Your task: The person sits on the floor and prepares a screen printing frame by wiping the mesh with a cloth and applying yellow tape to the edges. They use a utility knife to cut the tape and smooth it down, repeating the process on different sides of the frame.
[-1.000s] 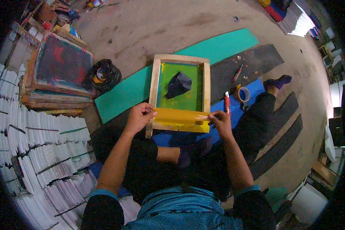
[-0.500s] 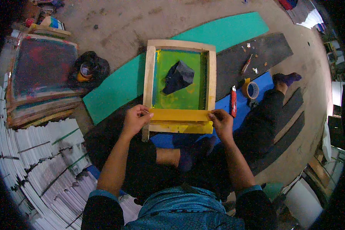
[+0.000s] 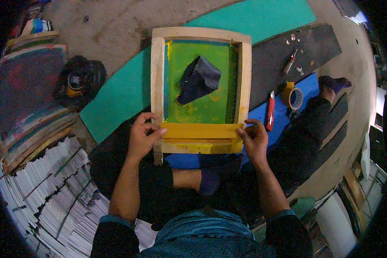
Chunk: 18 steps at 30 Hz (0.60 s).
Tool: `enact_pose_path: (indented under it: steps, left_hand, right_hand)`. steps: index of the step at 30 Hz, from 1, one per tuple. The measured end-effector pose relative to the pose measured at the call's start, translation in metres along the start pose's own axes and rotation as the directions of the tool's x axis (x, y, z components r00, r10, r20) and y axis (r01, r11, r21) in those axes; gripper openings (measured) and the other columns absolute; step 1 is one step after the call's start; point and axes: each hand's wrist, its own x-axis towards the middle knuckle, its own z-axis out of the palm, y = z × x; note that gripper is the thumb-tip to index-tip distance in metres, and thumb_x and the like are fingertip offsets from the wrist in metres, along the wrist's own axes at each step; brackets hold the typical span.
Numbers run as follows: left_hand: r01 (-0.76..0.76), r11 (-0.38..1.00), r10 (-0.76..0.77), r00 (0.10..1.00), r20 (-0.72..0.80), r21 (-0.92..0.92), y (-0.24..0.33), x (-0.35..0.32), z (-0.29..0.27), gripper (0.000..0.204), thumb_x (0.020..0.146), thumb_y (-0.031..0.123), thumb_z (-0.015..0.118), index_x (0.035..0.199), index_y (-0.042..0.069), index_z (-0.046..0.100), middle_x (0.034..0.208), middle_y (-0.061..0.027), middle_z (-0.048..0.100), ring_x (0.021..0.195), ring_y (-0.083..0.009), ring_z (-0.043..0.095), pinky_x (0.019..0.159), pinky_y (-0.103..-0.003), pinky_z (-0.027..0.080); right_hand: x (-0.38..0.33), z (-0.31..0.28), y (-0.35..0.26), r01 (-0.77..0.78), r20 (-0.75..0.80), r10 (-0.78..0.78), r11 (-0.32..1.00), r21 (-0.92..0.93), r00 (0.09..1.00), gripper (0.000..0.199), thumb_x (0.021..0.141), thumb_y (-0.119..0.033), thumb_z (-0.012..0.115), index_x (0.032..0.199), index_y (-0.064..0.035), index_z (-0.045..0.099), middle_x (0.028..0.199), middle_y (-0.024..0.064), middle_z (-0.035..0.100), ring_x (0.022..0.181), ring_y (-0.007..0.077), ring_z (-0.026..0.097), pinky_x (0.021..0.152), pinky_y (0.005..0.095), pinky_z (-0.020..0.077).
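A wooden screen-printing frame point(image 3: 158, 77) with a green mesh lies in front of me on the floor mats. A dark crumpled cloth point(image 3: 198, 79) rests on the mesh. Across the near end of the frame runs a strip of yellow tape point(image 3: 201, 131). My left hand point(image 3: 142, 136) presses the strip's left end with its fingertips. My right hand point(image 3: 253, 139) pinches the strip's right end at the frame's corner.
A red utility knife point(image 3: 269, 110) and a tape roll point(image 3: 293, 97) lie on a blue mat right of the frame. A screwdriver point(image 3: 289, 61) sits on the black mat. A black bag with a can point(image 3: 78, 79) is at left, beside stacked frames point(image 3: 26, 99) and piled white sheets point(image 3: 47, 193).
The view has drawn closer to the frame, which now fills more of the picture. Both hands stay on the ends of the yellow strip, shifted slightly outward.
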Motion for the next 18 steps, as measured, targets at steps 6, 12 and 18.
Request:
enact_pose_path:
  steps: [6, 12, 18]
  left_hand:
    - [-0.107, 0.988, 0.109, 0.994, -0.009, 0.107, -0.009, 0.002, -0.005, 0.015, 0.082, 0.005, 0.077, 0.088, 0.0, 0.064, 0.083, -0.0037, 0.062, 0.08, -0.0127, 0.062, 0.077, -0.027, 0.05]
    - [-0.129, 0.985, 0.124, 0.991, 0.052, 0.115, -0.004, 0.003, -0.007, 0.011, 0.083, 0.004, 0.075, 0.088, 0.0, 0.065, 0.083, -0.0063, 0.066, 0.079, -0.0138, 0.064, 0.075, -0.028, 0.051]
    - [-0.132, 0.966, 0.112, 0.988, 0.103, 0.222, -0.01, 0.001, -0.014, 0.013, 0.083, 0.005, 0.075, 0.095, 0.0, 0.07, 0.089, -0.0094, 0.072, 0.083, -0.015, 0.067, 0.077, -0.028, 0.053]
  right_hand:
    - [0.005, -0.004, 0.023, 0.095, 0.008, -0.095, 0.993, -0.071, 0.995, 0.018, 0.089, -0.004, 0.072, 0.096, -0.0049, 0.056, 0.077, 0.0012, 0.06, 0.065, 0.0075, 0.053, 0.057, 0.0237, 0.0423]
    - [0.003, -0.004, 0.028, 0.076, 0.061, -0.072, 0.995, -0.07, 0.996, 0.015, 0.089, -0.002, 0.072, 0.095, -0.0025, 0.059, 0.08, 0.0025, 0.063, 0.071, 0.0079, 0.057, 0.062, 0.0243, 0.0465]
    - [-0.001, -0.003, 0.009, 0.036, 0.123, -0.017, 0.987, -0.154, 0.992, 0.014, 0.088, -0.004, 0.073, 0.099, 0.0012, 0.065, 0.09, 0.0066, 0.07, 0.08, 0.0117, 0.064, 0.073, 0.027, 0.0519]
